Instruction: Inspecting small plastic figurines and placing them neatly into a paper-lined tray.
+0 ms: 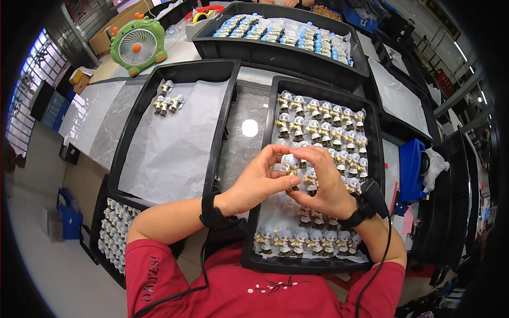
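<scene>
Between my two hands, above the right-hand tray, is a small figurine (pixel 289 163) with pale hair and a white-and-gold outfit. My left hand (pixel 249 180) pinches it with thumb and fingers. My right hand (pixel 324 180) curves round its other side, fingertips at its top; part of the figurine is hidden by the fingers. Under my hands lies a black tray (pixel 377 159) lined with translucent sheet, bearing rows of similar figurines (pixel 313 128). To its left, another black tray (pixel 233 79), lined with white paper, has several figurines (pixel 168 104) in its far left corner.
Beyond both trays stands a larger black tray (pixel 275 59) of blue-and-white pieces. A green fan (pixel 137 47) sits at the far left. Low on the left is a tray of figurines (pixel 112 233). A blue bin (pixel 411 169) stands right. Another person's hands (pixel 286 2) show at the top.
</scene>
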A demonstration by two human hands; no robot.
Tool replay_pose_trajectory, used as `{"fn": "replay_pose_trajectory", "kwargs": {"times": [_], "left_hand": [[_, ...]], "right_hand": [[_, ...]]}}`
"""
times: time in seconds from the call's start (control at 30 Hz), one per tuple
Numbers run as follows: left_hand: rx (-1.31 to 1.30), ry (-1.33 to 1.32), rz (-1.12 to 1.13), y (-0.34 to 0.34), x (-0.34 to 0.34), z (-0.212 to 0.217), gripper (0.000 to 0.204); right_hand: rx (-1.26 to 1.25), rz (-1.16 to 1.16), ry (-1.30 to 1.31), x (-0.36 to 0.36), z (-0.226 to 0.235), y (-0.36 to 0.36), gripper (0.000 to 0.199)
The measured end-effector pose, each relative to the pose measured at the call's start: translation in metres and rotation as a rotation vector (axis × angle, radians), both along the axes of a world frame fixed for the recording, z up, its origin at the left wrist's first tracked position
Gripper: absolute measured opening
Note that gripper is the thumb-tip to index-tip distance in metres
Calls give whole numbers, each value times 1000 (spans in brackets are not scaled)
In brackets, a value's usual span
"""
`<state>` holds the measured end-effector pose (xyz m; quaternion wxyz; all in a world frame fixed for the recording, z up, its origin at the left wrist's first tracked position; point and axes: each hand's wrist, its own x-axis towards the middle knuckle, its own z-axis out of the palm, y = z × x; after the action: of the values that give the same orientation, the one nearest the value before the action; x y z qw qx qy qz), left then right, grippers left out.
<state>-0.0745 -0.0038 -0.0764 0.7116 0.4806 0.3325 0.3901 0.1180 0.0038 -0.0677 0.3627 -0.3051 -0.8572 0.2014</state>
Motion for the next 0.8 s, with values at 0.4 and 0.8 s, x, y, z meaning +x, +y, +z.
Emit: {"fn": "replay_pose_trajectory", "kwargs": {"times": [0.4, 0.8], "left_hand": [[-201, -208, -27, -4, -1, 7, 39], [-330, -468, -226, 5, -3, 4, 46]], "right_hand": [[22, -37, 174, 1, 1, -6, 76], [-227, -5, 238, 0, 3, -11, 94]]}}
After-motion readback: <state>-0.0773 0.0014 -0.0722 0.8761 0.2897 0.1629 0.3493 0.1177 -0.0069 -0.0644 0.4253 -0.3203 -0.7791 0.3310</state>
